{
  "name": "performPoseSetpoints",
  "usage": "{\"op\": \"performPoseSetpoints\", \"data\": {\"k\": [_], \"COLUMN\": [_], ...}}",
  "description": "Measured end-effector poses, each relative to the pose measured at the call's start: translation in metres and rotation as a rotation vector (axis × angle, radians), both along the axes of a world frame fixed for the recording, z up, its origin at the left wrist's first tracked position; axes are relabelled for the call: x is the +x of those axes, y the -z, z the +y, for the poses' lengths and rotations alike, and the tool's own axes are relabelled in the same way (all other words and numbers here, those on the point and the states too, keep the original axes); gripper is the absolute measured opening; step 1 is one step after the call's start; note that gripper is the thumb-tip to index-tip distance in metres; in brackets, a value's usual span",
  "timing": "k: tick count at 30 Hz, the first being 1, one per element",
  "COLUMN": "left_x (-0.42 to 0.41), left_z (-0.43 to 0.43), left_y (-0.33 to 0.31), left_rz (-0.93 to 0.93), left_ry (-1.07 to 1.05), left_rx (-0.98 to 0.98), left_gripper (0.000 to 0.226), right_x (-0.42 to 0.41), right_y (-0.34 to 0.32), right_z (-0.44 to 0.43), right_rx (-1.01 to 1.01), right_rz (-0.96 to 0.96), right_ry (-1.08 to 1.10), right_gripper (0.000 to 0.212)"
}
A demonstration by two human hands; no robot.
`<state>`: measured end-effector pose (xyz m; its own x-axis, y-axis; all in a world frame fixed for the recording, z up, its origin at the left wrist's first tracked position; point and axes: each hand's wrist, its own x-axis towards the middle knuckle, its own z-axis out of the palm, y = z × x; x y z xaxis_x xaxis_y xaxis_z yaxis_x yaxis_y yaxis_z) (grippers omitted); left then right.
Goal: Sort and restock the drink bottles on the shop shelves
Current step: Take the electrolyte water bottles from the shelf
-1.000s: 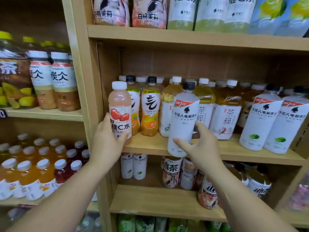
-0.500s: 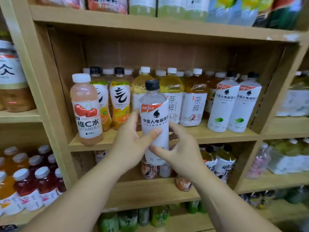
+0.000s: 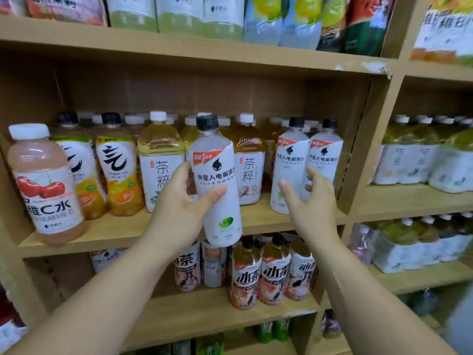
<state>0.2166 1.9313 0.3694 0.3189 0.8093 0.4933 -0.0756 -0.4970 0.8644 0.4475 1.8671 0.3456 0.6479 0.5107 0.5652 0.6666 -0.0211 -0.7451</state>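
Note:
My left hand (image 3: 179, 211) grips a white electrolyte-water bottle (image 3: 217, 180) with a black cap, held upright in front of the middle shelf (image 3: 122, 229). My right hand (image 3: 311, 206) is spread with relaxed fingers just in front of two matching white bottles (image 3: 291, 165) that stand at the right end of that shelf; whether it touches them I cannot tell. A pink cherry vitamin drink (image 3: 43, 185) stands at the shelf's left front edge. Orange-label bottles (image 3: 117, 170) and yellow tea bottles (image 3: 160, 162) fill the row between.
Wooden uprights (image 3: 363, 149) bound the bay on the right. The shelf below holds iced-tea bottles (image 3: 273, 272). Shrink-wrapped packs (image 3: 422, 160) fill the bay to the right. Large bottles (image 3: 179, 14) line the top shelf.
The white bottle passed from my right hand to my left; the left let go of the pink drink. My right hand moved right toward the matching bottles. The view swung right.

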Motion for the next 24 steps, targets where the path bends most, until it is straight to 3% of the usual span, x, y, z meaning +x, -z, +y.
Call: {"op": "performPoseSetpoints", "data": {"k": [12,16,24], "left_x": [0.008,-0.009,-0.065], "left_z": [-0.007,-0.009,-0.021], "left_y": [0.009,0.011,0.034], "left_rz": [-0.047,-0.022,-0.019], "left_ry": [-0.073,-0.080,-0.070], "left_rx": [-0.023,-0.031,-0.042], "left_gripper": [0.038,0.040,0.054], "right_x": [0.019,0.022,-0.009], "right_y": [-0.006,-0.008,-0.020], "right_z": [0.044,0.050,0.031], "right_rx": [-0.108,-0.113,-0.080], "right_rz": [-0.096,-0.080,-0.057], "right_ry": [0.139,0.154,-0.027], "right_gripper": [0.070,0.078,0.070]}}
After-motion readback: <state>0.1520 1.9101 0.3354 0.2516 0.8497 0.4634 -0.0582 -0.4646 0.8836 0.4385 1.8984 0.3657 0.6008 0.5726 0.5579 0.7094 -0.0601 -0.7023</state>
